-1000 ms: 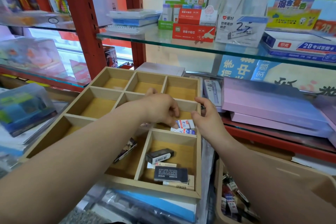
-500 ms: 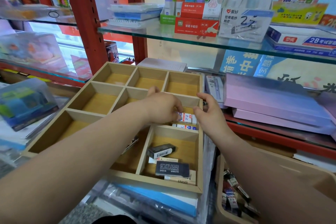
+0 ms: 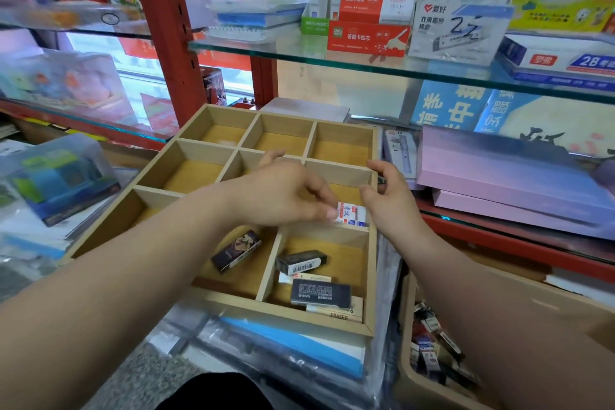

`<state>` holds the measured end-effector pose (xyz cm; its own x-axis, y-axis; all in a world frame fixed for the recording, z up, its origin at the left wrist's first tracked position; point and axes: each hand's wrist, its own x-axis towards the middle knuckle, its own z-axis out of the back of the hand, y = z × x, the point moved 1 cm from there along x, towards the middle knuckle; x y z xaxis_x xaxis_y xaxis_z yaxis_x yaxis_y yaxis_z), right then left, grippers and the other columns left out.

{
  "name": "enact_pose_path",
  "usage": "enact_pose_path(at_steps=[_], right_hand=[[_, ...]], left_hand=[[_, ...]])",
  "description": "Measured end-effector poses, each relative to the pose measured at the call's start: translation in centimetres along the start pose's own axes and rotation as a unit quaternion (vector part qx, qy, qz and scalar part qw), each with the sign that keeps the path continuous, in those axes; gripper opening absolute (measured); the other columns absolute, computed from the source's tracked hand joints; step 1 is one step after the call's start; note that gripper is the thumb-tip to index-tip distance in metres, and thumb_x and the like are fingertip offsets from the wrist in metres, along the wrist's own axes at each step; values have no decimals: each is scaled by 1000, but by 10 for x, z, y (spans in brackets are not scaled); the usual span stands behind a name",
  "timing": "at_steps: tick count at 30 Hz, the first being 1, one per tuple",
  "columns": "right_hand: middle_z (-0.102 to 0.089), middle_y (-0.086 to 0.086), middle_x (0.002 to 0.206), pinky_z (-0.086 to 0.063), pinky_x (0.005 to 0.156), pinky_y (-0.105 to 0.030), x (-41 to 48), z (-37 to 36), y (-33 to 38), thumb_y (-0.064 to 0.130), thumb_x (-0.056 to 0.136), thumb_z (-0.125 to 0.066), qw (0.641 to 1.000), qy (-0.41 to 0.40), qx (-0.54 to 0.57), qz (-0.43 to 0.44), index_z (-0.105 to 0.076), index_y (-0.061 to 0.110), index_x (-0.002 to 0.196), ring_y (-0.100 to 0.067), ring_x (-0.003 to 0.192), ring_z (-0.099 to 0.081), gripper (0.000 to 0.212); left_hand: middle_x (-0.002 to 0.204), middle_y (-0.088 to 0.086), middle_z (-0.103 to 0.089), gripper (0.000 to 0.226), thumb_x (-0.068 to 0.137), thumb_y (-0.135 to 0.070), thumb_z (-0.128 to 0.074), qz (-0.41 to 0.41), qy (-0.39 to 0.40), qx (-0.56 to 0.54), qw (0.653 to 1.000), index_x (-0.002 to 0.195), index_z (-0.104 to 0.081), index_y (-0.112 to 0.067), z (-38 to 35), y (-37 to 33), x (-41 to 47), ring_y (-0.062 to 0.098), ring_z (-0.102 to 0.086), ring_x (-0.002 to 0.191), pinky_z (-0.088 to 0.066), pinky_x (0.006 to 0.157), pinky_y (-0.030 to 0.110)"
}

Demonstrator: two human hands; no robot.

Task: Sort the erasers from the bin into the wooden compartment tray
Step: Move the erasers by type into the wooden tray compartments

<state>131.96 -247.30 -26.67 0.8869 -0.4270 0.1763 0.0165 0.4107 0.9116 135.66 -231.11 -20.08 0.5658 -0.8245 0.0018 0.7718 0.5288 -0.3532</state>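
Observation:
The wooden compartment tray (image 3: 293, 313) lies on the lower shelf in front of me. My left hand (image 3: 283, 193) reaches over its middle row, and its fingertips pinch a white eraser (image 3: 352, 214) with red and blue print in the middle-right compartment. My right hand (image 3: 391, 201) holds the tray's right wall, thumb inside. The front-right compartment holds two black erasers (image 3: 301, 261) (image 3: 320, 291) and a cream one marked ERASER (image 3: 340, 313). A dark printed eraser (image 3: 237, 250) lies in the front-middle compartment. The bin (image 3: 404, 326) with several erasers (image 3: 429, 346) sits at lower right, partly hidden by my right arm.
A glass shelf (image 3: 366, 66) with stationery boxes hangs above the tray. Pink boxes (image 3: 499, 183) are stacked to the right, a blue plastic box (image 3: 63, 180) to the left. A red upright post (image 3: 159, 27) stands behind the tray. Plastic-wrapped packs (image 3: 293, 349) lie under its front edge.
My left fingers have shifted right and closed on the white eraser. The left arm has moved off the front-middle compartment, so the dark printed eraser shows. My right hand stays on the tray's wall.

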Motion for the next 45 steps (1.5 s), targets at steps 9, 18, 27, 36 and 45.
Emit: enact_pose_path(at_steps=[9, 18, 27, 36, 45], right_hand=[[-32, -4, 143, -22, 109, -32, -17, 13, 24, 23, 90, -52, 984, -16, -165, 68, -35, 18, 136, -21, 134, -24, 49], [-47, 23, 84, -25, 85, -20, -89, 29, 64, 34, 81, -61, 902, 253, -279, 212, -64, 26, 100, 2, 88, -36, 21], [-43, 22, 80, -14, 69, -20, -101, 25, 62, 37, 84, -58, 865, 296, -356, 192, -58, 32, 114, 1, 84, -29, 30], [-56, 9, 77, -42, 67, -11, -88, 30, 56, 5, 78, -63, 954, 230, -151, 117, -56, 29, 73, -8, 75, -53, 26], [-54, -1, 79, -43, 57, -4, -79, 37, 48, -2, 82, -57, 985, 160, 69, 10, -56, 20, 77, -11, 73, -52, 22]], left_hand=[[81, -29, -52, 45, 71, -59, -63, 13, -4, 116, 993, 109, -62, -37, -12, -2, -55, -8, -37, 117, 15, 105, 23], [111, -18, -60, 31, 85, -41, -56, 26, 15, 194, 981, 115, -58, -38, -25, -9, -58, -6, -21, 130, 27, 97, 34], [79, -23, -56, 19, 85, -36, -60, 22, -49, 109, 993, 102, -66, -33, -24, -4, -60, -9, -31, 122, 20, 101, 26], [109, -6, -61, 32, 83, -45, -59, 7, -26, 217, 976, 112, -62, -33, -22, -18, -54, 10, -38, 113, -13, 78, 30], [109, -5, -55, 42, 77, -53, -61, 26, 14, 203, 979, 113, -60, -31, -24, -21, -50, 12, -32, 105, -12, 85, 27]])
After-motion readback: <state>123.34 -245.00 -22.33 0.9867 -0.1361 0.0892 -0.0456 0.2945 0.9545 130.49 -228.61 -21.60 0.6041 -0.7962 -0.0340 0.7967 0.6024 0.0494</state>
